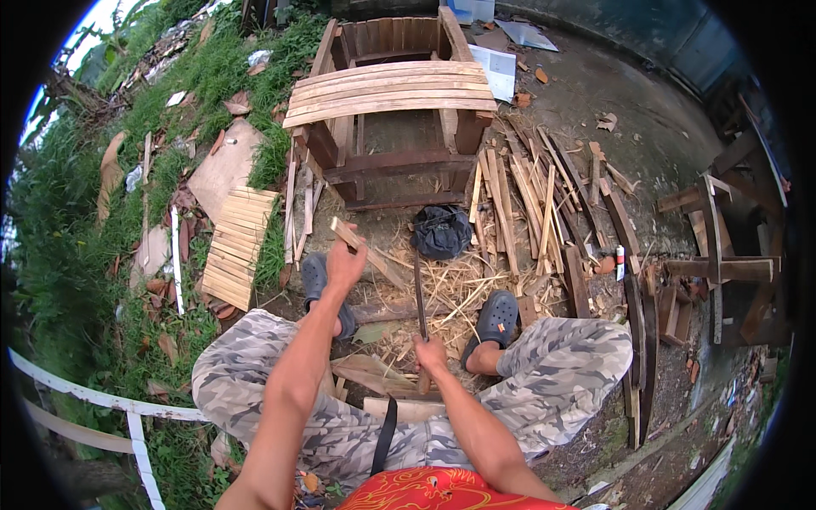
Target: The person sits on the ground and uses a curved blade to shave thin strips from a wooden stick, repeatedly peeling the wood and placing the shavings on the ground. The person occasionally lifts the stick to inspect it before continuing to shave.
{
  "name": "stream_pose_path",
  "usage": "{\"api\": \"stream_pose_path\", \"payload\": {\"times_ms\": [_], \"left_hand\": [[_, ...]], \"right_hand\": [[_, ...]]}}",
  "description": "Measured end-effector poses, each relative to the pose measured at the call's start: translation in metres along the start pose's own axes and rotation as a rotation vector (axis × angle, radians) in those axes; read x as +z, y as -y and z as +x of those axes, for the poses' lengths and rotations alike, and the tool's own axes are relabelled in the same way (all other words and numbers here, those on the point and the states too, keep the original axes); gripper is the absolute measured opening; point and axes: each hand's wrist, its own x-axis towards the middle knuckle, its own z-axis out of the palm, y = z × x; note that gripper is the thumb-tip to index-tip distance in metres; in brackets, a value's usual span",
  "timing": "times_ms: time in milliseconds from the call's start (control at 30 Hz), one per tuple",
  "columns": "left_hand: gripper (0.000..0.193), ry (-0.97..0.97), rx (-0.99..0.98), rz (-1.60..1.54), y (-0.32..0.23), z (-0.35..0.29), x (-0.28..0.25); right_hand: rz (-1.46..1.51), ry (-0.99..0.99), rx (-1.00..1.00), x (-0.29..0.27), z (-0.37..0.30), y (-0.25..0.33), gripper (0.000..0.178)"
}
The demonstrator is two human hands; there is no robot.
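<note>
My left hand (347,262) is closed around a pale wooden strip (384,269), which slants down to the right in front of me. In my right hand (431,354) is the handle of a long knife (420,297). Its thin dark blade points away from me, toward a black plastic bag (442,232) on the ground. The strip and the blade are apart, with the strip to the left. Between my feet, thin wood shavings (455,293) litter the ground around a dark wooden board (380,311).
Ahead stands a wooden bench frame (387,163) with pale slats (391,89) across it. To the left, more slats (238,246) lie in a row on grass. Long wood strips (531,204) are scattered right of centre. A wooden structure (718,255) stands at the far right.
</note>
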Motion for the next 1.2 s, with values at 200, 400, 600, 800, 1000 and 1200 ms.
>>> {"api": "stream_pose_path", "payload": {"times_ms": [200,400,600,800,1000,1200], "left_hand": [[0.048,0.173,0.033,-0.078,-0.040,-0.070,0.015],[0.032,0.243,0.222,0.122,-0.067,-0.098,0.007],[0.036,0.403,-0.038,-0.153,-0.081,-0.095,-0.007],[0.032,0.363,0.279,0.229,-0.082,-0.096,-0.022],[0.025,0.356,0.322,0.292,-0.116,-0.097,-0.043],[0.020,0.300,0.252,0.380,-0.146,-0.131,-0.069]], "right_hand": [[0.025,-0.022,0.005,-0.010,-0.008,-0.001,0.033],[0.102,-0.028,0.013,-0.017,-0.018,-0.001,0.031],[0.116,-0.028,-0.017,-0.025,-0.019,0.007,0.029],[0.141,0.015,-0.032,-0.050,-0.031,0.032,0.027],[0.051,0.064,-0.148,-0.085,-0.060,0.068,0.029],[0.078,0.024,-0.191,-0.082,-0.084,0.056,0.037]]}}
